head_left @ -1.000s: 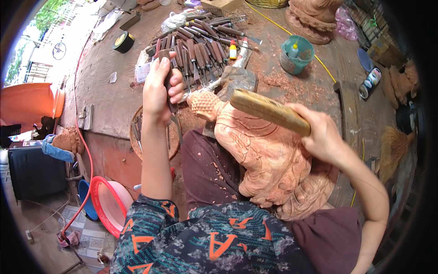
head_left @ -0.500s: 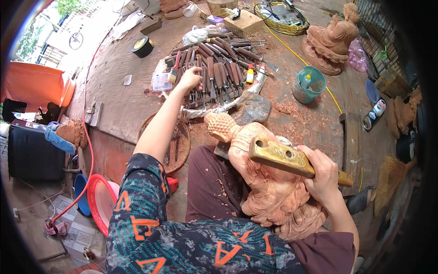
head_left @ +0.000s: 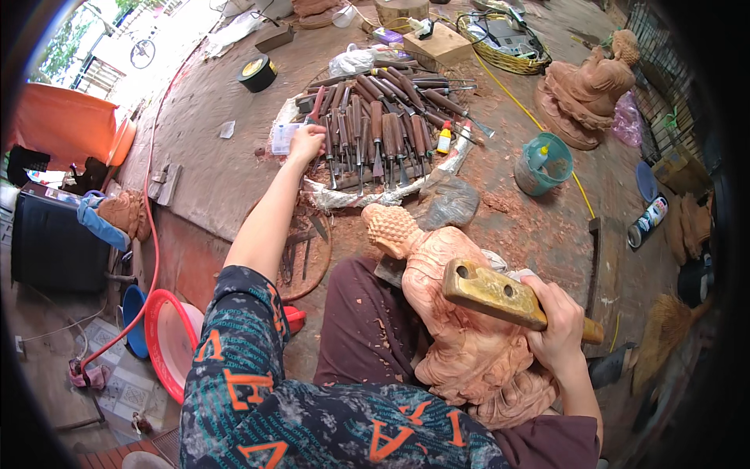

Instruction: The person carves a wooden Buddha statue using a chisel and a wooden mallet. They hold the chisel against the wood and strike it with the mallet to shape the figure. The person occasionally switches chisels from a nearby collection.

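Note:
My left hand is at the near left side of a pile of wooden-handled carving chisels, its fingers curled. Just beyond it shows the red handle of a brush; the brush's lower part is hidden, and what the fingers hold cannot be made out. My right hand grips a yellowish, club-like wooden mallet with two holes in it. Under the mallet, a carved wooden seated figure with a knobbed head leans tilted against my lap.
A teal bucket holds a small bottle. Close to the chisels stands a yellow glue bottle with a red cap. Another carved figure is at the far right, past a yellow cord. Wood chips lie scattered around. A round basket holds several tools.
My left hand has drawn back from over the chisels to the brush at their left side. My right hand keeps the mallet over the carved figure. The whole view has shifted slightly.

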A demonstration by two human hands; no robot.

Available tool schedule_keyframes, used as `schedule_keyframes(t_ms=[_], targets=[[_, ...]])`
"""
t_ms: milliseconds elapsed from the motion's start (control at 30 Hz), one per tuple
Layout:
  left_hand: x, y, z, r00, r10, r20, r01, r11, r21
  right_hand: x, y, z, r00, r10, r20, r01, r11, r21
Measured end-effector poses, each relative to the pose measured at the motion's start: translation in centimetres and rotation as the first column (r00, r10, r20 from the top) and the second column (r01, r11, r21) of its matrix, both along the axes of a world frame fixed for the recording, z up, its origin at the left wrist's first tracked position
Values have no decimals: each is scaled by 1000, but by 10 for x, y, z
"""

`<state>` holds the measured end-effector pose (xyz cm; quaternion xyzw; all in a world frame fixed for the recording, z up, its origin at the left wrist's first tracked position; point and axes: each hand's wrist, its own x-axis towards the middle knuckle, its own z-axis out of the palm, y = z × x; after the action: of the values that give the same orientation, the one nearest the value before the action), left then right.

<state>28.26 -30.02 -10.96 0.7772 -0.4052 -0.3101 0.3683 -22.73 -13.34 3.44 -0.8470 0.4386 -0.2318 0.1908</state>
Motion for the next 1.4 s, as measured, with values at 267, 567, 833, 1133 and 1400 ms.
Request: schedule_keyframes(t_ms=[267,567,833,1133,1400], targets=[[41,49,-15,959,264,-107,-266,964,-5,0,0,0,1000,-10,-11,11,1000,5],[-5,33,-5,995,96,-15,-97,992,-79,0,0,0,1000,-10,6,10,1000,0],[-95,7,22,961,-221,-167,225,974,7,-2,0,-3,1000,-12,5,12,1000,4],[-164,-21,13,893,-446,-56,446,866,225,-2,0,0,1000,-11,-21,11,1000,12],[-108,-7,6,921,-305,241,289,952,101,-3,-2,-1,1000,-9,-12,9,1000,19]])
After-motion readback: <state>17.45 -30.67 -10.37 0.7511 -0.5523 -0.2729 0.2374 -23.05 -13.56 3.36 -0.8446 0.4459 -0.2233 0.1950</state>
